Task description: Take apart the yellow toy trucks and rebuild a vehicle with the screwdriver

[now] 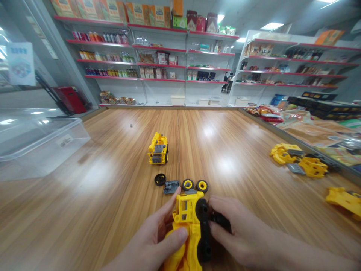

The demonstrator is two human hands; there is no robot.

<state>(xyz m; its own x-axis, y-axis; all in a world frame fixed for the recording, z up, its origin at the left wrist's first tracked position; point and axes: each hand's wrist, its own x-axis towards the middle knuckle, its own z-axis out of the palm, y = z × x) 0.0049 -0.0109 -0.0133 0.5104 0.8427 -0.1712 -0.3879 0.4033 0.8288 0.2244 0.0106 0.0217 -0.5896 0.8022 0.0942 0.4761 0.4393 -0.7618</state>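
Observation:
My left hand (160, 233) is wrapped around a yellow toy truck (189, 218), which lies on its side with its black underside turned to the right. Against that underside, my right hand (237, 226) pinches a dark, handle-like piece (221, 221); its far end is hidden. Just beyond the truck, two black wheels with yellow hubs, a left wheel (187, 184) and a right wheel (202, 186), lie on the table. Beside them are a grey plastic part (171, 186) and a black ring-shaped part (160, 179).
Another yellow toy truck (158, 149) stands farther back on the wooden table (118, 210). Yellow toy parts (313, 166) and a yellow chassis piece (344, 201) lie at right. A clear plastic bin (42, 146) is at left. Stocked shelves (158, 47) stand behind.

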